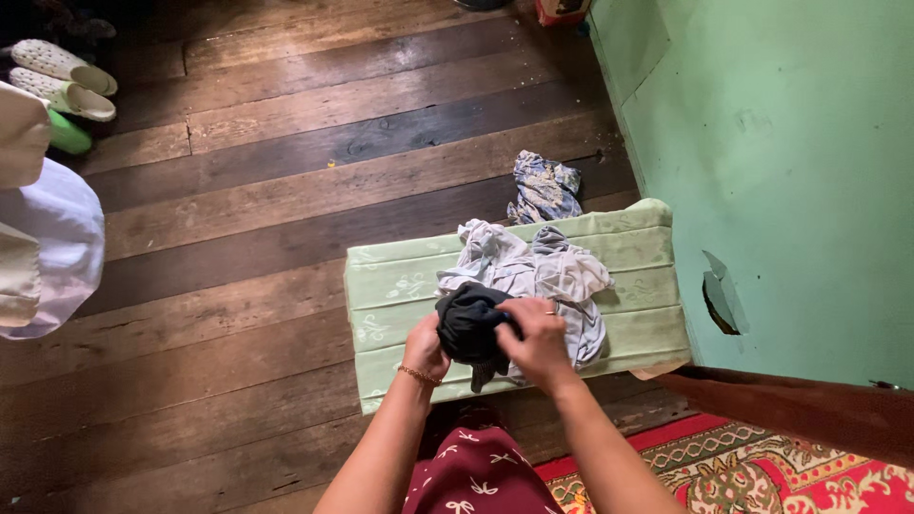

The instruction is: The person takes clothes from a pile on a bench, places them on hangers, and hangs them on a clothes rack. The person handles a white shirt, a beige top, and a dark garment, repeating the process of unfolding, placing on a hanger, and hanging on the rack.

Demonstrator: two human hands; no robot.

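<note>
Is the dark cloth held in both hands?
Yes, the left hand and right hand both grip the dark cloth over the green cushion.

One head-worn view is given, aimed steeply down from above the hands (495,338). The green surface (400,286) is seen close below, wooden floor (248,238) beyond, a green wall (790,171) at right.

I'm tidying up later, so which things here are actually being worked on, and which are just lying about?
In hand:
left hand
right hand
bunched black cloth
crumpled grey-white garments
pale green padded board

Lying about:
blue patterned cloth
white clogs
red patterned rug
</note>
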